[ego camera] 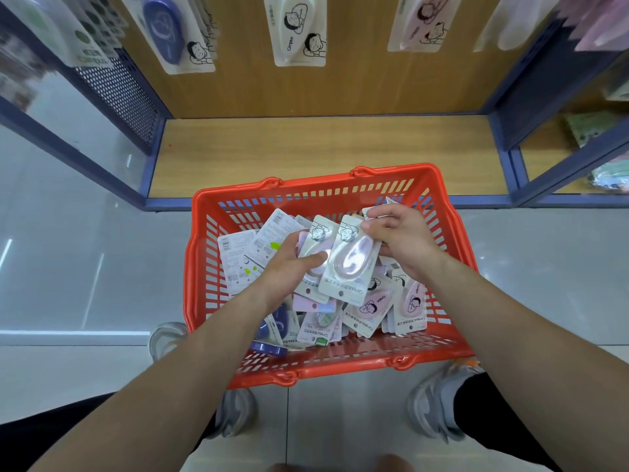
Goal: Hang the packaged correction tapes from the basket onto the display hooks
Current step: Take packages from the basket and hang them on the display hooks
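Observation:
An orange basket (pixel 306 192) stands on the floor, filled with several packaged correction tapes (pixel 371 308), pink, purple and white. Over the basket, my left hand (pixel 292 264) holds a small stack of pink packs (pixel 315 247), thumb pressed on the front. My right hand (pixel 401 236) pinches the top end of a pale purple pack (pixel 350 260) that overlaps the stack. Above, more packs hang on the wooden display board: a dark blue one (pixel 163 32), a white one (pixel 296 25) and a pink one (pixel 425 22). The hooks themselves lie above the frame's top edge.
A wooden shelf base (pixel 323 148) with a blue frame (pixel 160 137) runs behind the basket. A perforated blue side panel (pixel 119 93) stands at the left. Other goods sit in the bay at the right (pixel 592 127). My shoes (pixel 435 403) flank the basket on the grey tiles.

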Action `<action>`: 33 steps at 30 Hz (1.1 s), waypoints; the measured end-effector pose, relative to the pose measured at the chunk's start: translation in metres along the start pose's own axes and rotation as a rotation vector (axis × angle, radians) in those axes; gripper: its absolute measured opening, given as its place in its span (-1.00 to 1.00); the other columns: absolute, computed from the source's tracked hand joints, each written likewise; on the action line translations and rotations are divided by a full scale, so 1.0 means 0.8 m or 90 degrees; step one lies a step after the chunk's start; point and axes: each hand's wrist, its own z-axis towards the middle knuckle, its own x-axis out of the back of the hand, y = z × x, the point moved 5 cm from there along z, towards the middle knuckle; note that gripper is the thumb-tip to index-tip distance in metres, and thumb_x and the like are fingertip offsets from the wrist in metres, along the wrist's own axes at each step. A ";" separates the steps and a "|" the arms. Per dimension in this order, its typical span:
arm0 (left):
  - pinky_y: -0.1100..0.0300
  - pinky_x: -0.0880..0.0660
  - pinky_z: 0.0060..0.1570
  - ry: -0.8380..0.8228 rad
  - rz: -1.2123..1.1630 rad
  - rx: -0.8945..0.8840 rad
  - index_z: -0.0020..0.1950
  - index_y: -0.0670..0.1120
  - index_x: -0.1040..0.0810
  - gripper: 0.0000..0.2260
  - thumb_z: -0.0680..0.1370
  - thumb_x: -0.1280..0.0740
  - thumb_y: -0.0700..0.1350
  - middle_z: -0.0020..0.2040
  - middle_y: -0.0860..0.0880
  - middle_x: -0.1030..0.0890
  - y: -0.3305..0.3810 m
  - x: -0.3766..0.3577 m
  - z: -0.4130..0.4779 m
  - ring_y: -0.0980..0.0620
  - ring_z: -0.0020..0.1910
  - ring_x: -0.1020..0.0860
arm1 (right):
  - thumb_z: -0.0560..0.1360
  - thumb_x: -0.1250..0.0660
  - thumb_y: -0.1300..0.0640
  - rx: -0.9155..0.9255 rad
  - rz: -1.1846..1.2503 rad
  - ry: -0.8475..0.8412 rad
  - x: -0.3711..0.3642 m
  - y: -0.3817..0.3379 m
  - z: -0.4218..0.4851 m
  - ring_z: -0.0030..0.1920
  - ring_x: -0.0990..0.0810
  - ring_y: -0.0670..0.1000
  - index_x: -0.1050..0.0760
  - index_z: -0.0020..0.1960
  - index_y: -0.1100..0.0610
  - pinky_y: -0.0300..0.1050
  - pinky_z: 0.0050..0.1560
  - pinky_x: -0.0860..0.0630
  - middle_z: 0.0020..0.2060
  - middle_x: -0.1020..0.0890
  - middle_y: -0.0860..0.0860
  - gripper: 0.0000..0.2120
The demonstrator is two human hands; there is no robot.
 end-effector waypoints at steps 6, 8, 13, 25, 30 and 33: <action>0.24 -0.54 -0.01 0.001 0.070 -0.013 0.29 0.08 -0.40 -0.54 0.50 -0.53 0.05 0.14 0.12 -0.62 0.009 -0.015 -0.006 0.18 0.06 -0.61 | 0.49 -0.53 0.23 0.035 -0.029 0.002 -0.018 0.001 -0.002 -0.17 -0.68 0.07 -0.56 -0.01 0.13 -0.06 -0.26 -0.63 -0.18 -0.64 0.05 -0.84; 0.22 -0.54 -0.01 0.012 0.096 -0.022 0.29 0.10 -0.40 -0.51 0.47 -0.56 0.03 0.15 0.10 -0.62 0.010 -0.014 -0.005 0.12 0.10 -0.63 | 0.47 -0.56 0.18 0.045 -0.052 0.004 -0.023 0.000 -0.004 -0.17 -0.70 0.00 -0.57 0.05 0.13 0.00 -0.15 -0.67 -0.22 -0.69 -0.01 -0.78; -0.05 -0.47 0.35 0.064 0.072 -0.022 0.49 0.08 -0.35 -0.14 0.28 -0.58 0.29 0.37 0.04 -0.53 0.020 -0.007 -0.007 -0.01 0.33 -0.53 | 0.54 -0.45 -0.13 0.002 -0.092 0.025 -0.022 0.013 -0.013 0.01 -0.70 0.09 -0.48 0.26 0.00 0.06 0.06 -0.67 0.06 -0.65 -0.03 -0.62; 0.15 -0.60 -0.03 0.070 -0.051 -0.008 0.34 -0.02 -0.47 -0.55 0.52 -0.50 0.06 0.17 0.01 -0.68 0.026 -0.011 -0.011 0.03 0.11 -0.68 | 0.45 -0.41 -0.30 -0.061 -0.057 -0.141 -0.051 0.029 -0.037 0.14 -0.69 0.07 -0.55 0.22 -0.06 0.20 0.19 -0.62 0.23 -0.63 0.03 -0.54; -0.11 -0.60 0.20 0.115 -0.054 -0.024 0.24 -0.06 -0.61 -0.38 0.28 -0.59 0.20 0.07 -0.04 -0.74 0.037 0.000 -0.012 -0.07 0.06 -0.72 | 0.35 -0.50 -0.28 -0.042 -0.081 -0.150 -0.042 0.021 -0.033 0.06 -0.70 0.05 -0.57 0.23 -0.09 0.11 0.20 -0.57 0.07 -0.68 0.08 -0.48; -0.08 -0.65 0.06 0.110 -0.049 -0.018 0.22 -0.09 -0.60 -0.58 0.42 -0.60 -0.01 0.02 -0.09 -0.75 0.039 0.006 -0.011 -0.09 -0.03 -0.73 | 0.40 -0.53 -0.21 -0.030 -0.105 -0.155 -0.042 0.017 -0.035 0.10 -0.69 0.03 -0.57 0.25 -0.05 0.04 0.23 -0.56 0.06 -0.69 0.09 -0.51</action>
